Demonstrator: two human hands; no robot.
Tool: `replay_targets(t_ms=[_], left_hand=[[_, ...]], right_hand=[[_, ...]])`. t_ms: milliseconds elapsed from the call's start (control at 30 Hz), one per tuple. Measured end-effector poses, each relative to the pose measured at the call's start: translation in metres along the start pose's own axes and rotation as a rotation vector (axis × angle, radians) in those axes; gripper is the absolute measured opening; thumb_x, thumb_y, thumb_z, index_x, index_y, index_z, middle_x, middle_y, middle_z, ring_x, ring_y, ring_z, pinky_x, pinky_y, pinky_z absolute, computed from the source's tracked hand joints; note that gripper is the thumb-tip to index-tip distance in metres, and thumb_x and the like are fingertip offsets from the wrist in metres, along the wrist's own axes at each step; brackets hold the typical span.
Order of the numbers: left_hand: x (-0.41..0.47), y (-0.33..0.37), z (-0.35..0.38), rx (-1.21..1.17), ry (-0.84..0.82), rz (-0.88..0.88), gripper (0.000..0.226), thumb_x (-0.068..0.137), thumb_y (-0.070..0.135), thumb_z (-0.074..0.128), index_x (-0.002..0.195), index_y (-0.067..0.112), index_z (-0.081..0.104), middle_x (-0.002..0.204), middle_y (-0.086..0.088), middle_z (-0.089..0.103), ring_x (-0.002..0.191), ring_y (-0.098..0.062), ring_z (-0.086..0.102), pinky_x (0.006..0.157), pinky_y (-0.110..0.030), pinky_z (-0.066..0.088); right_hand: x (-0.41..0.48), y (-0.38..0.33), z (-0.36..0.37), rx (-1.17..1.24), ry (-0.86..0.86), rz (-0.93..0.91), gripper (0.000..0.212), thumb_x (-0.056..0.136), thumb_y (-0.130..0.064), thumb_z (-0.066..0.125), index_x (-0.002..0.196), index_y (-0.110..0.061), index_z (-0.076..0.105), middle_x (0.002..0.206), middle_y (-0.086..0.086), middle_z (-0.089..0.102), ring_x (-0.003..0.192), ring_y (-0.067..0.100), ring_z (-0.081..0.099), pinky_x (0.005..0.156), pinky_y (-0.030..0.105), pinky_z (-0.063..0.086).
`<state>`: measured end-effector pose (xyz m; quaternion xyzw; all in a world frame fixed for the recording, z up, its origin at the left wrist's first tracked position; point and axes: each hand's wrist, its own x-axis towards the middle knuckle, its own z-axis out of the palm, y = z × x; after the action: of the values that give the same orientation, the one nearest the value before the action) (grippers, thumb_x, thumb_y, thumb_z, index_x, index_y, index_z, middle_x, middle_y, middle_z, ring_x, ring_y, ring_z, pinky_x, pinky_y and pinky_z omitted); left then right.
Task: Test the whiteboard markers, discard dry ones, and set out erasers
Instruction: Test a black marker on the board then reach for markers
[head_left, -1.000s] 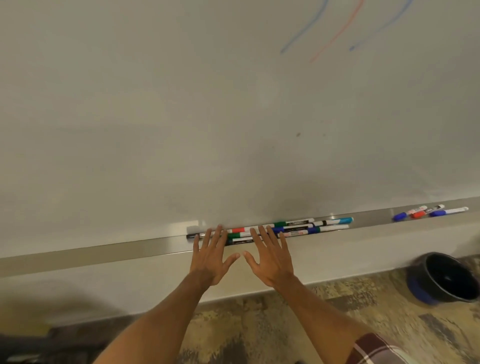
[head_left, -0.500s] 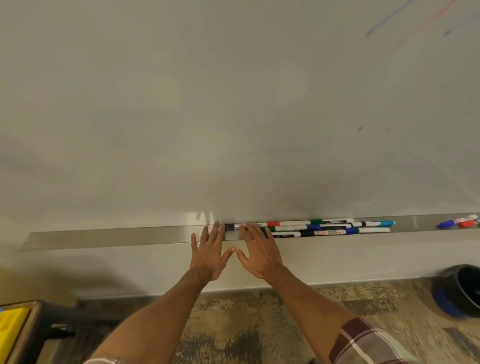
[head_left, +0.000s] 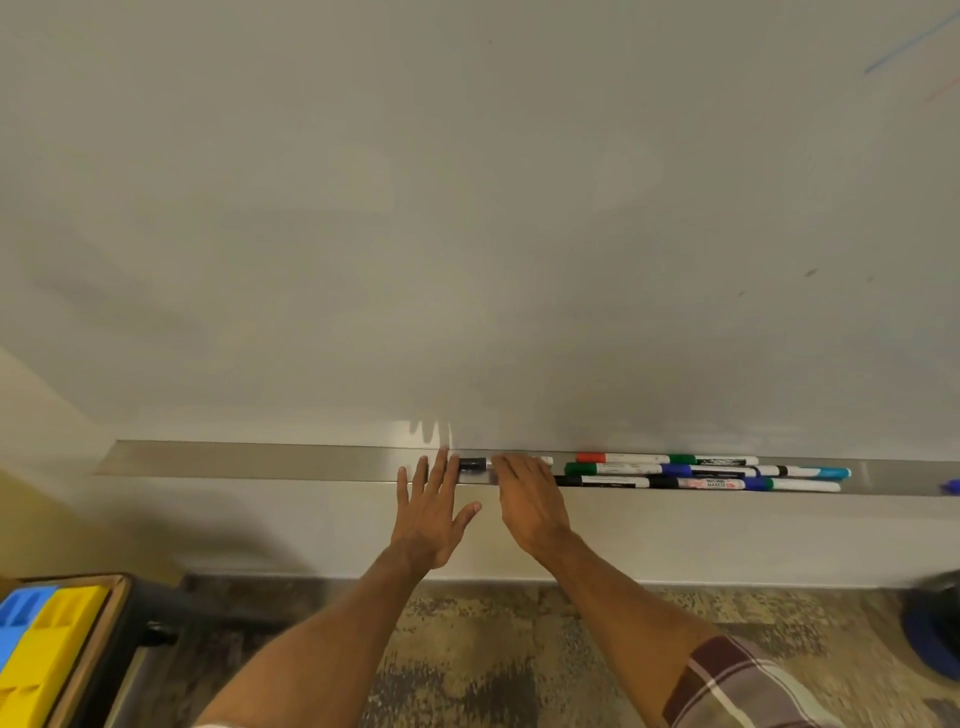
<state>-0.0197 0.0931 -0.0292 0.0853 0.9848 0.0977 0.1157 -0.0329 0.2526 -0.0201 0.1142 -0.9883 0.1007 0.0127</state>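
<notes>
Several whiteboard markers (head_left: 696, 472) with red, green, blue and black caps lie in rows on the metal tray (head_left: 260, 460) under the whiteboard (head_left: 467, 208). My left hand (head_left: 431, 512) is flat with spread fingers, its tips reaching the tray just left of a black-capped marker (head_left: 471, 463). My right hand (head_left: 527, 501) is also flat, its fingers lying over the left ends of the marker rows. Neither hand grips anything. Yellow and blue erasers (head_left: 36, 654) sit in a box at the bottom left.
A dark bin (head_left: 935, 623) stands on the patterned carpet at the right edge. Blue and red test strokes (head_left: 909, 49) mark the board's top right. Another blue marker (head_left: 951, 486) shows at the tray's far right. The tray's left end is bare metal.
The view has swung left and down, bringing the eraser box in and pushing the bin and separate markers to the right edge. Both hands stay flat at the left end of the marker rows.
</notes>
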Motion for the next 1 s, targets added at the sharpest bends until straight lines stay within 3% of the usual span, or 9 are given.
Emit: replay_targets(t_ms=[133,267,400,500,567,767,900,1000], left_hand=[[0.000,-0.001,0.000,0.020,-0.002,-0.001,0.103,0.053,0.077,-0.043,0.140,0.023,-0.029,0.149,0.002,-0.033,0.148,-0.028,-0.017,0.113,-0.050,-0.017],[0.002,0.001,-0.002,0.029,-0.008,-0.010,0.085,0.082,0.070,-0.010,0.152,0.022,-0.015,0.159,-0.001,-0.023,0.148,-0.026,-0.016,0.117,-0.052,-0.013],[0.004,0.000,-0.005,0.006,-0.006,-0.003,0.097,0.075,0.074,-0.022,0.155,0.022,-0.006,0.162,-0.001,-0.014,0.150,-0.026,-0.009,0.117,-0.053,-0.008],[0.004,0.001,-0.014,-0.015,0.005,-0.013,0.063,0.102,0.051,0.013,0.156,0.021,-0.001,0.163,-0.001,-0.007,0.150,-0.024,-0.003,0.118,-0.050,-0.003],[0.001,0.002,-0.020,-0.055,0.073,0.003,0.054,0.106,0.039,0.022,0.156,0.022,0.007,0.163,0.001,0.006,0.150,-0.021,0.007,0.119,-0.049,0.001],[-0.005,0.009,-0.042,-0.041,0.225,0.095,0.042,0.107,0.027,0.030,0.149,0.025,0.031,0.146,0.005,0.046,0.139,-0.014,0.035,0.120,-0.043,0.003],[-0.006,0.018,-0.051,-0.053,0.313,0.260,0.034,0.104,0.019,0.039,0.135,0.025,0.050,0.133,0.004,0.060,0.133,-0.017,0.045,0.119,-0.043,0.002],[-0.006,0.030,-0.061,-0.033,0.360,0.351,0.029,0.103,0.020,0.042,0.127,0.024,0.057,0.127,0.004,0.064,0.128,-0.018,0.050,0.118,-0.045,0.007]], right_hand=[[0.014,-0.004,-0.003,-0.044,-0.011,0.035,0.044,0.091,-0.017,0.061,0.132,-0.018,0.046,0.134,0.004,0.047,0.124,0.022,0.042,0.110,0.034,0.031],[0.025,-0.004,-0.007,-0.060,-0.030,0.064,0.041,0.090,-0.020,0.062,0.129,-0.017,0.048,0.129,0.005,0.049,0.118,0.021,0.045,0.105,0.032,0.038],[0.026,-0.007,-0.012,-0.057,-0.042,0.041,0.042,0.089,-0.022,0.064,0.127,-0.019,0.047,0.124,0.004,0.055,0.113,0.020,0.051,0.102,0.032,0.041],[0.023,-0.008,-0.017,-0.035,-0.007,-0.018,0.038,0.088,-0.018,0.065,0.123,-0.019,0.052,0.120,0.003,0.058,0.108,0.019,0.053,0.097,0.031,0.044],[0.018,-0.010,-0.022,-0.010,0.012,-0.060,0.035,0.087,-0.014,0.065,0.121,-0.018,0.054,0.118,0.003,0.058,0.106,0.019,0.052,0.093,0.031,0.045],[0.001,-0.008,-0.041,0.074,0.140,-0.138,0.028,0.091,-0.019,0.061,0.118,-0.011,0.057,0.116,0.007,0.060,0.105,0.022,0.055,0.086,0.032,0.046],[-0.007,-0.001,-0.057,0.053,0.142,-0.213,0.031,0.093,-0.027,0.058,0.117,-0.007,0.057,0.114,0.011,0.062,0.102,0.026,0.058,0.089,0.037,0.045],[-0.013,0.007,-0.069,0.022,0.104,-0.219,0.027,0.096,-0.025,0.052,0.115,-0.007,0.057,0.108,0.012,0.062,0.093,0.028,0.060,0.079,0.038,0.045]])
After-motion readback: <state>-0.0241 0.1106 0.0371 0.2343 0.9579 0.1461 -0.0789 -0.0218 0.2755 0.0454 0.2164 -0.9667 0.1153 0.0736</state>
